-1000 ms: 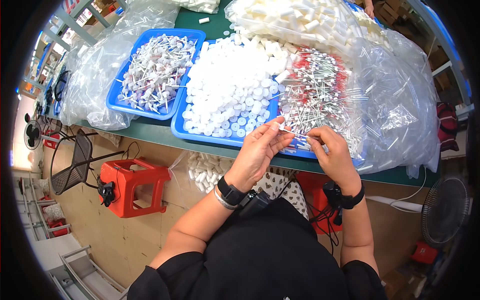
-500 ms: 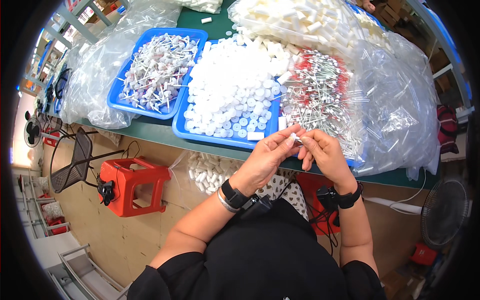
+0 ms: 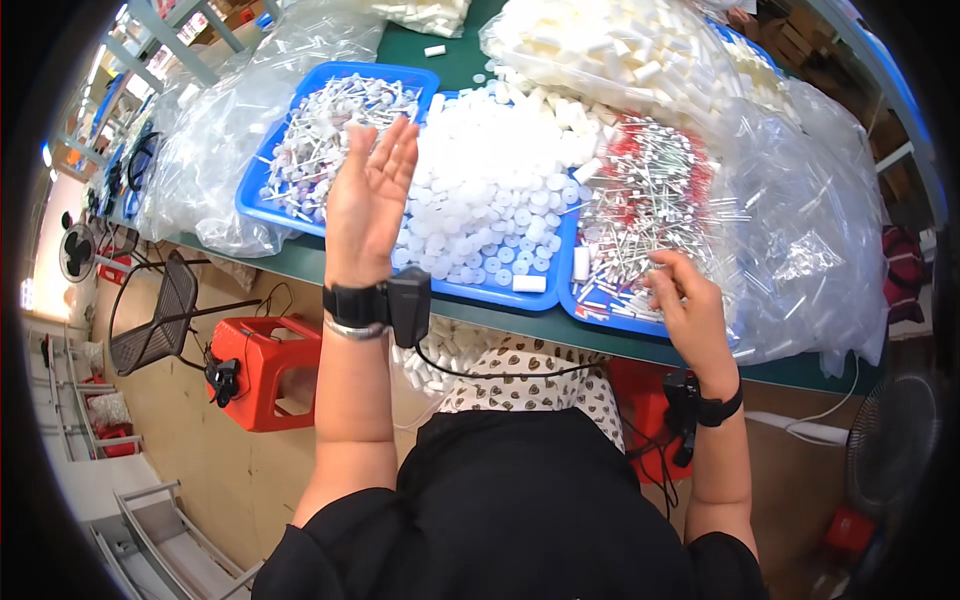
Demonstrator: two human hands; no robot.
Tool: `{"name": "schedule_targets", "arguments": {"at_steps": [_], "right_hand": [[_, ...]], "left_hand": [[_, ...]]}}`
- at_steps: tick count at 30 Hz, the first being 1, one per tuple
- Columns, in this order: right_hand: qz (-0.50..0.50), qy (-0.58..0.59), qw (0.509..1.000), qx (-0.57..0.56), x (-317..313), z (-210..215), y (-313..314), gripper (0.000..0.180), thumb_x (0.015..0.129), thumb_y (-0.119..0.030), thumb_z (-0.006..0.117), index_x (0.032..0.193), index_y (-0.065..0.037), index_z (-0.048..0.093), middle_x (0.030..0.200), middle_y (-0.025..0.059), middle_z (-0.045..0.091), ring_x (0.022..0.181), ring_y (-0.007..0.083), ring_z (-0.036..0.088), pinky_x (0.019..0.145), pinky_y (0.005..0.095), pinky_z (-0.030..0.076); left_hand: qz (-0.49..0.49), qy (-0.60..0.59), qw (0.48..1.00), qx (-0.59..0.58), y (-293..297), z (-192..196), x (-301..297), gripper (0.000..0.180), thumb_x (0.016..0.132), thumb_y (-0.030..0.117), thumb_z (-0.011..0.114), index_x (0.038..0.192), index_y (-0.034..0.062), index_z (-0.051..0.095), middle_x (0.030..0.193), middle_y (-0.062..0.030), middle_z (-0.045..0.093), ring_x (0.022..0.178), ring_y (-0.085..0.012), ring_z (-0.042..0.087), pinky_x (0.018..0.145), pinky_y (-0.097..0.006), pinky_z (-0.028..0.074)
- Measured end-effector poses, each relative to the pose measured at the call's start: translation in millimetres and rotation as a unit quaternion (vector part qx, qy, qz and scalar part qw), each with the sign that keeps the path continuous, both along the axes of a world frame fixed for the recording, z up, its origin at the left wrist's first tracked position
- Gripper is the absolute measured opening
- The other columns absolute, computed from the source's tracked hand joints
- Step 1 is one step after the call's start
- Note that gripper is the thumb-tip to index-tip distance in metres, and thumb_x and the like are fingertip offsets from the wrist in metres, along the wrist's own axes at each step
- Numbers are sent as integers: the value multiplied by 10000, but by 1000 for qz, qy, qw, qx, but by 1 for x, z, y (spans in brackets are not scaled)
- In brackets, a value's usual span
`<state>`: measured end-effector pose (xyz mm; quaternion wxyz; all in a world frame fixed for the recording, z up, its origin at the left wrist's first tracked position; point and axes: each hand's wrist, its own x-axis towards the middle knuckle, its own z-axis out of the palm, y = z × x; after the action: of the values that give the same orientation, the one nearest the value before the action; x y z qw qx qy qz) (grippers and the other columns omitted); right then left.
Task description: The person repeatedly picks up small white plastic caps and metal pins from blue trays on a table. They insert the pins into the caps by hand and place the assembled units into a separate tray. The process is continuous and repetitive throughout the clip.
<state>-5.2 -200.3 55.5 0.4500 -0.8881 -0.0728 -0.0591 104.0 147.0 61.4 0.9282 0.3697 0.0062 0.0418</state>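
My left hand [image 3: 372,205] is held palm up over the left blue tray [image 3: 262,207], fingers spread and nothing in them. Below it lies a heap of thin rods with whitish disc heads [image 3: 330,115]. My right hand [image 3: 692,310] hovers at the near side of the right blue tray [image 3: 612,316], its fingers loosely curled and apart, with no held piece visible. Around its fingertips lie many thin metal pins with red and white ends [image 3: 655,175]. Between the hands stands the middle blue tray [image 3: 470,294], heaped with small translucent white discs [image 3: 520,215].
A clear bag of white cylinders [image 3: 610,50] lies behind the trays. Crumpled plastic bags [image 3: 800,230] cover the table's right side, and more plastic [image 3: 215,170] lies at left. A red stool [image 3: 255,375] and a fan [image 3: 895,440] flank me. Cables hang from both wristbands.
My hands, together at a small white piece before, have parted. The left has swung left and up over the left tray and opened; the right has shifted right to the pins.
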Motion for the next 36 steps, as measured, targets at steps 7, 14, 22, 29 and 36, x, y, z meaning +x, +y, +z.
{"name": "schedule_targets", "arguments": {"at_steps": [7, 14, 22, 29, 36], "right_hand": [[86, -151, 953, -248, 12, -18, 11, 117, 809, -21, 663, 925, -35, 667, 831, 107, 610, 795, 303, 619, 695, 410, 490], [102, -170, 906, -374, 30, -22, 20, 132, 747, -24, 584, 857, -62, 647, 836, 91, 545, 828, 263, 583, 737, 379, 481], [136, -197, 916, -321, 33, -27, 15, 59, 748, -10, 593, 799, -39, 591, 828, 94, 543, 802, 273, 588, 723, 379, 501], [87, -228, 954, -177, 25, -18, 6, 114, 809, 27, 646, 912, -23, 646, 910, 112, 637, 816, 288, 652, 701, 356, 529], [-61, -165, 974, 143, 9, -8, 7, 85, 951, -37, 616, 1027, -4, 634, 1010, 104, 690, 875, 171, 687, 739, 289, 542]], "left_hand": [[-98, -171, 731, 653, -71, -48, -65, 235, 870, 49, 665, 1102, 10, 661, 1068, -103, 656, 991, -256, 622, 857, -334, 491], [-42, -232, 655, 718, -84, -70, -55, 243, 807, -6, 654, 1050, 17, 664, 1038, -157, 617, 1009, -352, 580, 874, -412, 483], [-25, -207, 598, 774, -86, -61, -58, 144, 792, 69, 707, 884, 25, 604, 887, -132, 583, 858, -350, 583, 730, -428, 486], [-30, -173, 682, 710, -79, -68, -49, 144, 801, 73, 709, 867, 27, 589, 838, -144, 587, 768, -371, 594, 694, -435, 482], [-45, -207, 619, 756, -79, -65, -52, 124, 802, 64, 702, 882, 20, 617, 878, -165, 615, 807, -366, 610, 710, -422, 492]]}}
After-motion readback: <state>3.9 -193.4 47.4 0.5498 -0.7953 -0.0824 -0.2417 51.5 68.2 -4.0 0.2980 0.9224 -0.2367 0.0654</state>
